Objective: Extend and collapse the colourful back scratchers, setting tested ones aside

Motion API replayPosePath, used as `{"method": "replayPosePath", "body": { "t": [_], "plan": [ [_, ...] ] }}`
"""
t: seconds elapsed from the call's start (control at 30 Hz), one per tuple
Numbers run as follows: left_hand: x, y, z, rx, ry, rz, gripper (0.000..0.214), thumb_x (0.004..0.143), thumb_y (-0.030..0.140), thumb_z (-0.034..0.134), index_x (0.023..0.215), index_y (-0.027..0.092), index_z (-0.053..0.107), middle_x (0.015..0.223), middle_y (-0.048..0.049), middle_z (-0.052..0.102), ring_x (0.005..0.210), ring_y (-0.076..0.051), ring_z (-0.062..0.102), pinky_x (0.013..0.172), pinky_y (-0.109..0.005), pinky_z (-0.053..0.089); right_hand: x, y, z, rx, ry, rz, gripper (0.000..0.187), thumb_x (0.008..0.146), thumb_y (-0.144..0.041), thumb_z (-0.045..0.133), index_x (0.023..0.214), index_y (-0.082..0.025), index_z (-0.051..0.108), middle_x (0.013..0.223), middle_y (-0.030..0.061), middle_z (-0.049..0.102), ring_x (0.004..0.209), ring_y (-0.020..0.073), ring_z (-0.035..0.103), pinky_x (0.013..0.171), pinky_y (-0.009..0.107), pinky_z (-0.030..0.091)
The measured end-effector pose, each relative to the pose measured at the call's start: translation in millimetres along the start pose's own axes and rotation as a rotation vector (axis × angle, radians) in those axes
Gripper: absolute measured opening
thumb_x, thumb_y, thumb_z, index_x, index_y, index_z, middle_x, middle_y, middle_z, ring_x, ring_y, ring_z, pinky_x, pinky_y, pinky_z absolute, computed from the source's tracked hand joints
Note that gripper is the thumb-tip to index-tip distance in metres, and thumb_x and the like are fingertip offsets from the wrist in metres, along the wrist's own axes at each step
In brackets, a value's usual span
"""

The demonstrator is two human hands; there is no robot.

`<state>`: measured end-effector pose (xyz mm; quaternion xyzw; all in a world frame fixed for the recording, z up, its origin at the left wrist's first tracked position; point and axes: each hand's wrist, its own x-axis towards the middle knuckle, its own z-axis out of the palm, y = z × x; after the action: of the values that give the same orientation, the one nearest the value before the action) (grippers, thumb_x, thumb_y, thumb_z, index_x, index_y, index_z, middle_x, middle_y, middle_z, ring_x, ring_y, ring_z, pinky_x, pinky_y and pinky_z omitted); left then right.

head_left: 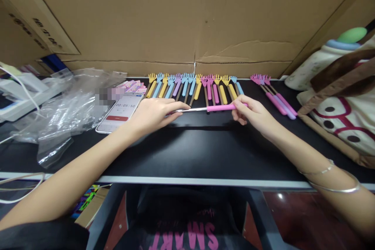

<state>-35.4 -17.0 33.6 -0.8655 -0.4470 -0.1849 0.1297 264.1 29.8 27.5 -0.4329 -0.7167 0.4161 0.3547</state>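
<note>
Between my two hands a back scratcher (220,107) with a pink handle and a metal rod lies level, a little above the black table. My right hand (249,112) pinches the end of the pink handle. At the other end, my left hand (156,114) grips the rod, and its fingers cover the scratcher's head. Behind them a row of back scratchers (184,84) in yellow, blue, purple and pink runs along the back of the table. A smaller group of pink and purple back scratchers (275,99) lies to the right.
A phone (118,113) showing a timer lies by my left forearm, with pink cards (133,86) behind it. Clear plastic bags (70,101) spread over the left side. At the right stand a cloth bag (348,121) and a white bottle (313,66). Cardboard (175,19) walls the back.
</note>
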Motion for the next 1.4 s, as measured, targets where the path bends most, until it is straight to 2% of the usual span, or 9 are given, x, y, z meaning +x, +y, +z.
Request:
{"method": "replayPosePath", "body": {
  "t": [0.2, 0.4, 0.53, 0.77, 0.87, 1.03, 1.17, 1.3, 1.4],
  "plan": [
    [1, -4, -1.3, -0.027, -0.098, -0.037, 0.033, 0.097, 0.042, 0.039, 0.118, 0.03, 0.062, 0.103, -0.0008, 0.072, 0.085, -0.016, 0.067, 0.062, -0.022, 0.038, -2, -2, 0, -0.042, -0.024, -0.023, 0.035, 0.085, -0.052, 0.056, 0.076, -0.02, 0.046, 0.058, -0.0027, 0.054, 0.044, 0.0066, 0.042, 0.044, 0.022, 0.033],
    [2, -9, 0.4, -0.006, -0.164, -0.033, 0.034, 0.096, 0.04, 0.04, 0.112, 0.027, 0.066, 0.105, -0.001, 0.072, 0.09, -0.018, 0.067, 0.065, -0.023, 0.04, -3, -3, 0, -0.176, -0.057, -0.112, 0.033, 0.086, -0.052, 0.054, 0.08, -0.019, 0.051, 0.061, -0.0015, 0.054, 0.05, 0.0088, 0.045, 0.047, 0.023, 0.036],
    [2, -12, -0.6, 0.014, -0.103, -0.011, 0.032, 0.095, 0.04, 0.043, 0.108, 0.027, 0.069, 0.097, 0.0, 0.073, 0.085, -0.017, 0.067, 0.059, -0.023, 0.037, -2, -2, -1, -0.277, -0.04, -0.15, 0.03, 0.087, -0.05, 0.051, 0.079, -0.02, 0.052, 0.062, -0.0014, 0.052, 0.054, 0.0113, 0.047, 0.053, 0.025, 0.039],
    [2, -13, -2.4, 0.056, -0.042, 0.026, 0.031, 0.096, 0.037, 0.043, 0.106, 0.027, 0.07, 0.09, -0.0003, 0.072, 0.083, -0.016, 0.065, 0.056, -0.024, 0.035, -4, -6, -3, -0.495, -0.036, -0.273, 0.021, 0.088, -0.04, 0.049, 0.079, -0.021, 0.054, 0.071, 0.0009, 0.055, 0.063, 0.014, 0.048, 0.06, 0.027, 0.036],
    [2, -12, -1.4, 0.069, -0.027, 0.039, 0.031, 0.095, 0.037, 0.043, 0.106, 0.027, 0.07, 0.086, -0.0001, 0.072, 0.082, -0.016, 0.064, 0.055, -0.024, 0.033, -5, -6, -3, -0.539, -0.052, -0.247, 0.025, 0.09, -0.041, 0.044, 0.079, -0.021, 0.053, 0.072, 0.0007, 0.054, 0.065, 0.0141, 0.048, 0.062, 0.027, 0.035],
    [2, -10, -0.2, 0.121, 0.003, 0.073, 0.032, 0.096, 0.038, 0.041, 0.106, 0.028, 0.07, 0.079, -0.0007, 0.07, 0.08, -0.016, 0.062, 0.054, -0.026, 0.031, -7, -9, -1, -0.612, -0.105, -0.137, 0.038, 0.092, -0.047, 0.035, 0.068, -0.021, 0.049, 0.06, -0.001, 0.047, 0.057, 0.0134, 0.044, 0.057, 0.026, 0.032],
    [3, -9, -0.3, 0.129, -0.004, 0.077, 0.032, 0.097, 0.038, 0.041, 0.105, 0.027, 0.07, 0.078, -0.0009, 0.07, 0.08, -0.017, 0.062, 0.055, -0.026, 0.032, -7, -10, 1, -0.596, -0.122, -0.108, 0.04, 0.091, -0.049, 0.034, 0.068, -0.021, 0.05, 0.057, -0.001, 0.047, 0.055, 0.0135, 0.043, 0.056, 0.026, 0.031],
    [3, -8, -1.1, 0.09, -0.048, 0.034, 0.032, 0.096, 0.038, 0.041, 0.105, 0.026, 0.069, 0.085, -0.0011, 0.071, 0.084, -0.017, 0.063, 0.059, -0.025, 0.035, -6, -8, 0, -0.579, -0.074, -0.114, 0.037, 0.09, -0.049, 0.037, 0.069, -0.021, 0.049, 0.062, -0.0004, 0.049, 0.06, 0.0142, 0.045, 0.059, 0.027, 0.034],
    [3, -9, -2.8, 0.015, -0.094, -0.02, 0.032, 0.095, 0.041, 0.042, 0.106, 0.026, 0.069, 0.095, -0.0003, 0.072, 0.089, -0.017, 0.064, 0.064, -0.024, 0.038, -5, -7, -2, -0.555, -0.017, -0.165, 0.031, 0.089, -0.047, 0.042, 0.077, -0.021, 0.054, 0.072, 0.001, 0.056, 0.066, 0.0153, 0.049, 0.065, 0.028, 0.037]
  ]
}}
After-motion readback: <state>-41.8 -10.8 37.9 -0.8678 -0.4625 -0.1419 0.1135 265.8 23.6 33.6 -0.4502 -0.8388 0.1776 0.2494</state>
